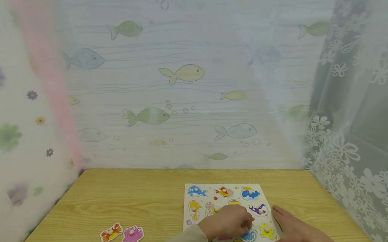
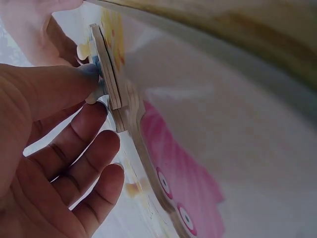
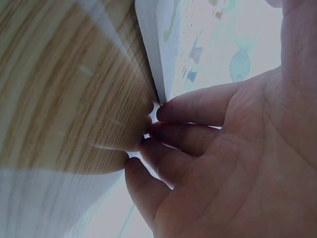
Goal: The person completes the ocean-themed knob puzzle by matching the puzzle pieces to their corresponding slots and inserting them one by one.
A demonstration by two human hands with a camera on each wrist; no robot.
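Note:
My left hand [image 1: 227, 221] is over the lower part of a wooden peg puzzle board [image 1: 226, 184]. Its thumb and index finger pinch the knob of a blue puzzle piece [image 1: 249, 236], whose wooden edge [image 2: 113, 82] shows tilted against the board in the left wrist view. Below that lies a pink piece with eyes [image 2: 181, 173], partly hidden in the head view. My right hand [image 1: 296, 230] rests at the board's right edge, fingertips touching the table beside it. A yellow star piece [image 1: 267, 230] sits between the two hands.
On the wooden table [image 1: 152, 200], left of the board, lie a crab piece [image 1: 111, 233] and a pink shell piece [image 1: 133, 235]. Other sea-animal pieces, such as a blue whale [image 1: 250, 193], sit in the board. Fish-patterned curtain [image 1: 185, 99] borders the table's back.

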